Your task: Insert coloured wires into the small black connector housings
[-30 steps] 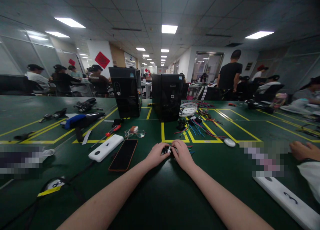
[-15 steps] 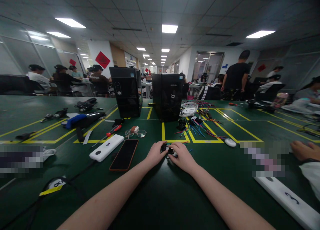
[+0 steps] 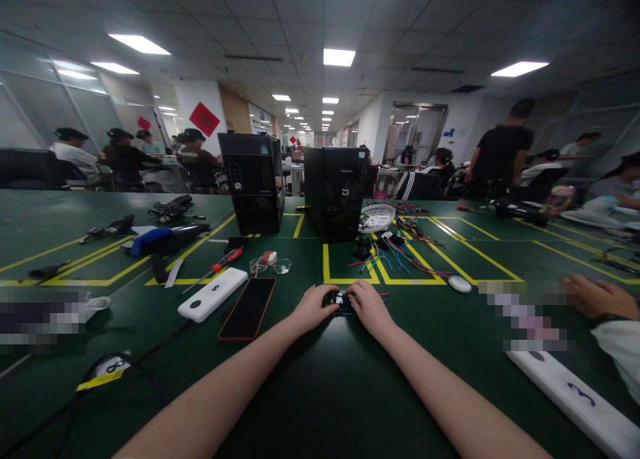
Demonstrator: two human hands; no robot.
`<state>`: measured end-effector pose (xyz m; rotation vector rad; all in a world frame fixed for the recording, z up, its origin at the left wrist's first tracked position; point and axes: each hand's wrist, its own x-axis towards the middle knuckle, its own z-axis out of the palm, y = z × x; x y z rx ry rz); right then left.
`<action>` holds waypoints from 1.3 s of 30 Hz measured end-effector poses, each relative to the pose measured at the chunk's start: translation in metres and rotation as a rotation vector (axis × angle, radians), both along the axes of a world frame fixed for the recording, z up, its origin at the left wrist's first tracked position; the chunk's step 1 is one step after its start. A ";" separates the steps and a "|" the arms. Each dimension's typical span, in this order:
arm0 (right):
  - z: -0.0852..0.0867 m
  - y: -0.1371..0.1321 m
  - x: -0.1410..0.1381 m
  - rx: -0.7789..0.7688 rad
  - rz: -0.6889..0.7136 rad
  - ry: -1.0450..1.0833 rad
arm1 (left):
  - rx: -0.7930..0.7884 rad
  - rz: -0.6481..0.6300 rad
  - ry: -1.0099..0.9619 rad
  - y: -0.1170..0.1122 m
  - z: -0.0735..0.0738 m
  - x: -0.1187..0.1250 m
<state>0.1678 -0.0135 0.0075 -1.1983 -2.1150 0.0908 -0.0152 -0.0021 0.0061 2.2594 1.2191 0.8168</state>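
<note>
My left hand (image 3: 313,307) and my right hand (image 3: 369,306) meet at the middle of the green table (image 3: 320,392), fingers curled. Between them they pinch a small black connector (image 3: 341,302) with thin coloured wires trailing to the right. Most of the connector is hidden by my fingers. A dark phone (image 3: 247,308) lies just left of my left hand, and a white power bank (image 3: 212,294) marked with a number lies beyond it.
Two black computer cases (image 3: 253,182) (image 3: 336,192) stand behind. Glasses (image 3: 270,265), a red screwdriver (image 3: 220,264), loose coloured wires (image 3: 400,256), a white basket (image 3: 377,217) and a white mouse (image 3: 459,284) lie around. Another person's hand (image 3: 595,296) rests at right near a white bar (image 3: 575,396). Several people stand or sit beyond.
My hands stay together on the connector, with only slight shifts of the fingers. The person in black at the back has walked to the right. The other person's hand at right moved slightly left.
</note>
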 end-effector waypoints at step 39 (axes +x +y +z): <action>0.010 -0.011 -0.003 0.016 0.025 0.053 | 0.107 -0.044 -0.028 0.000 -0.004 0.000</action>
